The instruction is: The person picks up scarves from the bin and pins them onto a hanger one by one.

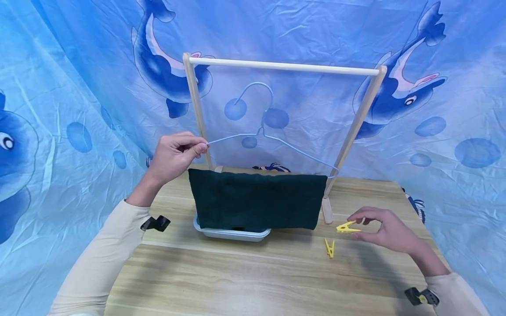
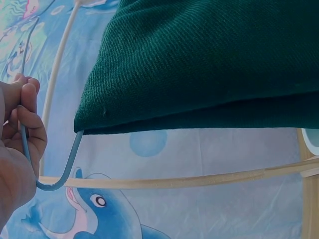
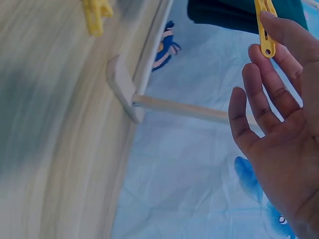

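A light-blue wire hanger (image 1: 300,152) is held up by my left hand (image 1: 175,156), which grips its left shoulder between thumb and fingers. Over its lower bar hangs a folded dark green cloth (image 1: 257,199); in the left wrist view the cloth (image 2: 199,64) covers most of that bar. My right hand (image 1: 381,228) pinches a yellow clothespin (image 1: 347,227) between thumb and fingers, to the right of the cloth. In the right wrist view the pinched clothespin (image 3: 267,35) shows its long side. A second yellow clothespin (image 1: 330,248) lies on the table just below it.
Behind the hanger stands a wooden rack with a white top rod (image 1: 282,66). A pale shallow tray (image 1: 237,235) sits on the wooden table (image 1: 245,281), partly hidden under the cloth. A blue dolphin-print curtain (image 1: 316,26) surrounds the table's back and sides.
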A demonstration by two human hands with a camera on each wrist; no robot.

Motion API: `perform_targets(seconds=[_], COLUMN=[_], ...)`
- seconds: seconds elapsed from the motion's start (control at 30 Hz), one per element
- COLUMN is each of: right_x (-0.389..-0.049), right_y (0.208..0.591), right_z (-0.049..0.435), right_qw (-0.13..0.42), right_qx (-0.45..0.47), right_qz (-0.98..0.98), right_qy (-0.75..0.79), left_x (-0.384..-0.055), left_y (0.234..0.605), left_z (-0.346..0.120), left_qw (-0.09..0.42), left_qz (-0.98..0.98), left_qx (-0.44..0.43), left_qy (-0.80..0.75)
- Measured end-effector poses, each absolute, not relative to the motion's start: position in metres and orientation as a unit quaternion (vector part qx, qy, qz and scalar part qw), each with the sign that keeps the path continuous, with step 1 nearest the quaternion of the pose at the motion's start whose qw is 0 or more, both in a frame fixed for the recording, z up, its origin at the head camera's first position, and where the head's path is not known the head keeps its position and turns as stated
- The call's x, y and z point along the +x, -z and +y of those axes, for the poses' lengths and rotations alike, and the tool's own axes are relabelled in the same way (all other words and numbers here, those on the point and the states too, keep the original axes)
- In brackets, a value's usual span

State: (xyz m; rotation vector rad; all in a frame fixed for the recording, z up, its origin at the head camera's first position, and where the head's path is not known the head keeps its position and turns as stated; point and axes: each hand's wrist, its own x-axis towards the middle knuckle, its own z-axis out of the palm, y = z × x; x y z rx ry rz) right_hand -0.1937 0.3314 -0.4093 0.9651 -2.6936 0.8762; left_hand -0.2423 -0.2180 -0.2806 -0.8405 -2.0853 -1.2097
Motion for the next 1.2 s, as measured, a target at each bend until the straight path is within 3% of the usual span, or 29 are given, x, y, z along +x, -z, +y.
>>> perform_targets(seconds=[0.93, 1.2], right_x=[-0.201, -0.202], right_y=[0.324, 0.298], right_z=[0.271, 0.24], right_qw=[0.215, 0.225], right_qx=[0.345, 0.343], right_qz=[-0.788, -0.795], right_qy=[-0.461, -0.446], left_x=[-0.243, -0.244], left_y=[0.28, 0.279], left_z=[-0.219, -0.22], left_qw=[0.298, 0.302], left_qz=[-0.775, -0.773], left_qx=[-0.317, -0.315], left_qy=[0.458, 0.461])
